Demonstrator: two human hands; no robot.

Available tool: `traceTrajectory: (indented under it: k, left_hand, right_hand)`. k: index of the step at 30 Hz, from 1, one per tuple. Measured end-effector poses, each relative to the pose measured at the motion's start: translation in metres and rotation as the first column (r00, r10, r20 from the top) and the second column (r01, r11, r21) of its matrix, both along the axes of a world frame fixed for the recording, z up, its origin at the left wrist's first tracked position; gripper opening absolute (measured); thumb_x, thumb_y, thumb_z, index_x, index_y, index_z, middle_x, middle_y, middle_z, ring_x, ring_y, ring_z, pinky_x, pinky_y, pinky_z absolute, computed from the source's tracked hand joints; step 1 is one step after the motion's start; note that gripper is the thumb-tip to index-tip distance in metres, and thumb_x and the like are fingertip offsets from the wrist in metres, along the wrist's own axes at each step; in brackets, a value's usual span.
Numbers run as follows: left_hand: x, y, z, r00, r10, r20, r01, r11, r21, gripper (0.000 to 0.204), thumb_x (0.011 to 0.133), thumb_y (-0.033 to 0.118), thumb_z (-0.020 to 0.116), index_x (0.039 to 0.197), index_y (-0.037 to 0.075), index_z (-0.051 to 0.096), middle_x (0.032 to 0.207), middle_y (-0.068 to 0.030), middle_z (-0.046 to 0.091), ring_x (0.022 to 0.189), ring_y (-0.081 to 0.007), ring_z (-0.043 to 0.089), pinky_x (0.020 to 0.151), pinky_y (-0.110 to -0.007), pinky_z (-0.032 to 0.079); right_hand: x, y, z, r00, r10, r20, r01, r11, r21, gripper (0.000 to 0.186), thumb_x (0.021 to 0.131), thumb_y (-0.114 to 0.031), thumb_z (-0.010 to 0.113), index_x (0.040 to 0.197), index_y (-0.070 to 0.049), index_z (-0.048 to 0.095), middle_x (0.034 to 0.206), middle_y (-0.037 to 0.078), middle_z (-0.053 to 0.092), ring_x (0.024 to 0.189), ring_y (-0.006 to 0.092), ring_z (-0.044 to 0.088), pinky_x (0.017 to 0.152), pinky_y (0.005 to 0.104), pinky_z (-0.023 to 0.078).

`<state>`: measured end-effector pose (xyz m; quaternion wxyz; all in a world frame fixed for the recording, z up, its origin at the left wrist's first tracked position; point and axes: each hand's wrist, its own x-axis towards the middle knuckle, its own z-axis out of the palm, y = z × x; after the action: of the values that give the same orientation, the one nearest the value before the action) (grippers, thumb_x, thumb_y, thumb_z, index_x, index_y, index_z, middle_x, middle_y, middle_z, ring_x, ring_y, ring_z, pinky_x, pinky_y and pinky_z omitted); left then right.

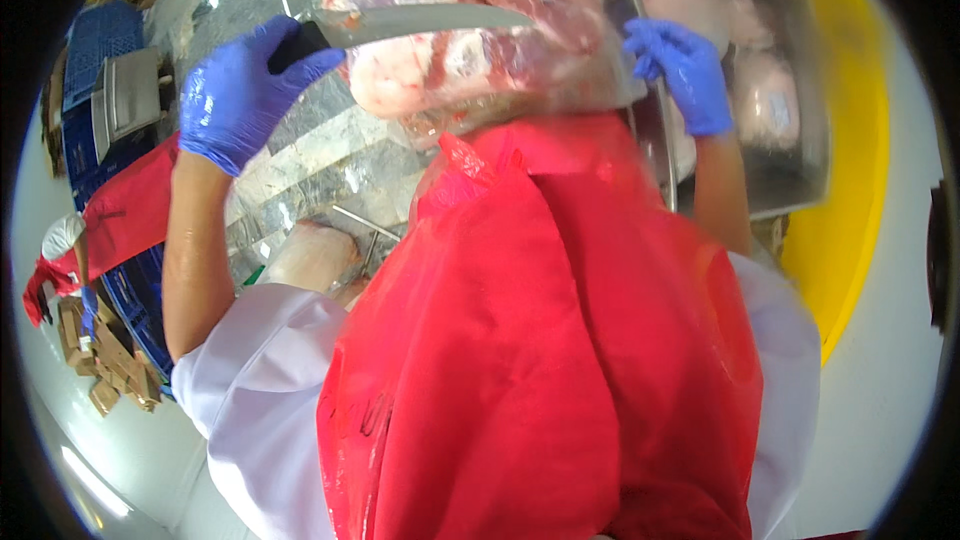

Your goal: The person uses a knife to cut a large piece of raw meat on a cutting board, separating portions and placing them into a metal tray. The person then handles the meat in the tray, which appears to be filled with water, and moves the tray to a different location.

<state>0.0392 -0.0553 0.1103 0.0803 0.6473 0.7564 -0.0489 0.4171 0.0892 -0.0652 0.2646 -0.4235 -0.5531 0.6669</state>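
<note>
My left hand (235, 90), in a blue glove, is closed around the black handle of a long knife (430, 22). The blade points right and lies across or just above a large cut of raw meat (410, 70) with thick pale fat, in front of my red apron. Clear plastic shows along the near edge of the meat. Beyond its right end is my right hand (685, 70), also gloved, near the side of a metal tub (822, 155). The right fingers are curled together; whether anything is between them is too blurred to tell.
Several pale pieces of meat (765, 100) lie in the tub, beside a yellow curved edge (855, 170). Another piece of meat (312, 255) and a thin metal rod (365, 223) are at my left. Farther left are blue crates (105, 30), cardboard (115, 365) and another person (65, 240).
</note>
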Motion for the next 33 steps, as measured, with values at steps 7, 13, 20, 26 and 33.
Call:
traceTrajectory:
  k: [7, 13, 20, 26, 33]
  left_hand:
    - [0.019, 0.041, 0.014, 0.964, -0.152, -0.218, 0.101, 0.968, -0.228, 0.047, 0.087, 0.053, 0.063, 0.103, 0.009, 0.068, 0.095, -0.0176, 0.069, 0.089, -0.0382, 0.065, 0.075, -0.044, 0.052]
    - [0.039, 0.061, 0.01, 0.938, -0.215, -0.271, 0.117, 0.934, -0.337, 0.048, 0.091, 0.054, 0.057, 0.102, 0.009, 0.067, 0.093, -0.018, 0.069, 0.089, -0.0388, 0.065, 0.076, -0.047, 0.051]
    - [0.027, 0.051, -0.023, 0.936, -0.253, -0.243, 0.197, 0.952, -0.233, 0.049, 0.092, 0.057, 0.053, 0.095, 0.009, 0.062, 0.085, -0.0184, 0.068, 0.08, -0.04, 0.066, 0.069, -0.049, 0.052]
    - [-0.02, 0.044, -0.075, 0.953, -0.223, -0.205, 0.211, 0.974, -0.075, 0.05, 0.089, 0.059, 0.056, 0.094, 0.01, 0.063, 0.08, -0.0192, 0.067, 0.074, -0.0406, 0.065, 0.063, -0.049, 0.052]
    - [-0.052, 0.057, -0.123, 0.94, -0.278, -0.195, 0.295, 0.954, 0.06, 0.043, 0.087, 0.051, 0.065, 0.097, 0.01, 0.065, 0.081, -0.0169, 0.068, 0.072, -0.0375, 0.066, 0.062, -0.045, 0.052]
  right_hand:
    - [-0.011, -0.032, -0.067, 0.948, -0.27, 0.17, 0.147, 0.843, 0.518, 0.022, 0.096, -0.023, 0.06, 0.091, -0.002, 0.062, 0.079, 0.007, 0.062, 0.066, 0.0154, 0.055, 0.064, 0.0317, 0.047]
    - [-0.046, -0.045, -0.047, 0.851, -0.231, 0.472, -0.137, 0.77, 0.623, 0.037, 0.094, -0.039, 0.061, 0.089, -0.003, 0.06, 0.084, 0.015, 0.063, 0.074, 0.0378, 0.059, 0.067, 0.0428, 0.048]
    - [-0.076, -0.037, -0.046, 0.911, -0.371, 0.182, -0.005, 0.43, 0.903, 0.037, 0.081, -0.028, 0.078, 0.08, -0.004, 0.049, 0.074, 0.011, 0.046, 0.066, 0.03, 0.048, 0.062, 0.0387, 0.043]
    - [-0.079, -0.003, -0.058, 0.894, -0.418, 0.161, -0.089, 0.188, 0.978, 0.013, 0.09, -0.013, 0.057, 0.082, -0.004, 0.056, 0.075, 0.012, 0.05, 0.07, 0.0306, 0.051, 0.066, 0.0394, 0.043]
    - [-0.084, 0.019, -0.074, 0.971, -0.233, 0.048, 0.113, 0.629, 0.769, 0.008, 0.089, 0.0, 0.05, 0.097, 0.0, 0.048, 0.088, 0.012, 0.042, 0.079, 0.0257, 0.044, 0.073, 0.0362, 0.042]
